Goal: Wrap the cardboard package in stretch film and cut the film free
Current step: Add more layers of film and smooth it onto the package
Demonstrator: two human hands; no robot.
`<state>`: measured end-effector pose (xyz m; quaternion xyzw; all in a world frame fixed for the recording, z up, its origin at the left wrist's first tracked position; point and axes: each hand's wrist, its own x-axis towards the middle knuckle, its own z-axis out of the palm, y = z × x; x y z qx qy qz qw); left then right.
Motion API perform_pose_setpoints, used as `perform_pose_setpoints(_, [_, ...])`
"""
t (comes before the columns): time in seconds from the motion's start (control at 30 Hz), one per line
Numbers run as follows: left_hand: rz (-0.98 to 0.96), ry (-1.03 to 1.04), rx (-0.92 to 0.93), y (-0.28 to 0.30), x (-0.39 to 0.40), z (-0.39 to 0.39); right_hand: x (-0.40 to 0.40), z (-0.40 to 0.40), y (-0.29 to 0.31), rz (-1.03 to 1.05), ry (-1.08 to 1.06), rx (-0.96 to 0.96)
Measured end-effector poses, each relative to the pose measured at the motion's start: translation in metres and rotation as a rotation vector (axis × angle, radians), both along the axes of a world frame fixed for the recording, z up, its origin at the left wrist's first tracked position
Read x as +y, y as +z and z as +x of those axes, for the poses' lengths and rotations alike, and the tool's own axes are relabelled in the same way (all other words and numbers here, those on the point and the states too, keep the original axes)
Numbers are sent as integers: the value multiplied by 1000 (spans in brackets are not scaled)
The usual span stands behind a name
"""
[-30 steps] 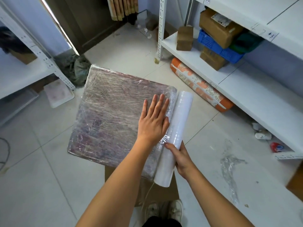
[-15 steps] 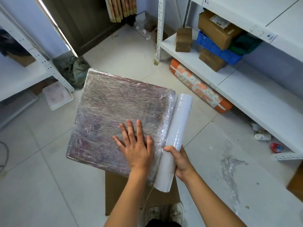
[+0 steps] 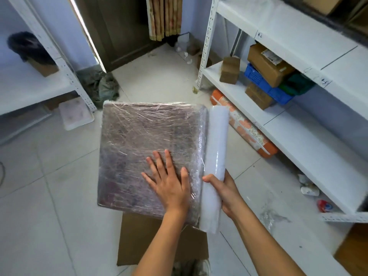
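Two hands: both at work in the one head view, on the near right part of the package.
Left hand [image 3: 169, 186]: lies flat on the film-covered top of the package, fingers straight and spread, thumb out toward the roll.
Right hand [image 3: 227, 191]: grips the stretch film roll from its right side, thumb curled over the front of the roll, the other fingers wrapped behind it and mostly hidden.
Cardboard package [image 3: 143, 148]: flat and square, covered in wrinkled, shiny film, its top facing the camera; it rests on a plain cardboard box, over the tiled floor between the two shelving units.
Stretch film roll [image 3: 216, 156]: white, long, lying against the package's right edge and running along it; film passes from the roll straight onto the package, so the two are joined.
Cardboard box [image 3: 159, 242]: brown, under the near edge of the package, partly covered by the forearms.
Right shelving unit [image 3: 298, 140]: white metal, carrying brown boxes and a blue crate [image 3: 266, 84].
Orange patterned bag [image 3: 245, 128]: on the floor under the right unit's low shelf, just beyond the roll.
Left shelving unit [image 3: 39, 84]: white, with a dark object on its shelf.
Floor [image 3: 49, 196]: pale tiles, with a scrap of loose film [image 3: 268, 216] to the right of the right forearm.
Shoes [image 3: 191, 267]: at the bottom edge, between the forearms.
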<state>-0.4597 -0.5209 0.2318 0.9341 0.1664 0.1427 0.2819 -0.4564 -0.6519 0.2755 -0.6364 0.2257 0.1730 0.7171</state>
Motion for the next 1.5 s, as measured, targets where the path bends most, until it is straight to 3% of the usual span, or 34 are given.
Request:
perform_pose_setpoints(0.2, [-187, 81, 53, 11, -4, -7, 5, 6, 31, -178, 122, -79])
perform_pose_setpoints(0.4, [-247, 61, 87, 12, 29, -19, 31, -1, 37, -250, 207, -75])
perform_pose_setpoints(0.63, [-183, -43, 399, 48, 63, -23, 53, -2, 42, -355, 263, -85])
perform_pose_setpoints(0.83, [-322, -87, 497, 68, 62, -26, 58, -7, 40, -421, 345, -60])
perform_pose_setpoints(1.27, [-392, -114, 566, 68, 94, -29, 83, -8, 51, -520, 478, 21])
perform_pose_setpoints(1.5, [-576, -59, 549, 61, 112, -22, 100, -3, 55, -514, 511, 4])
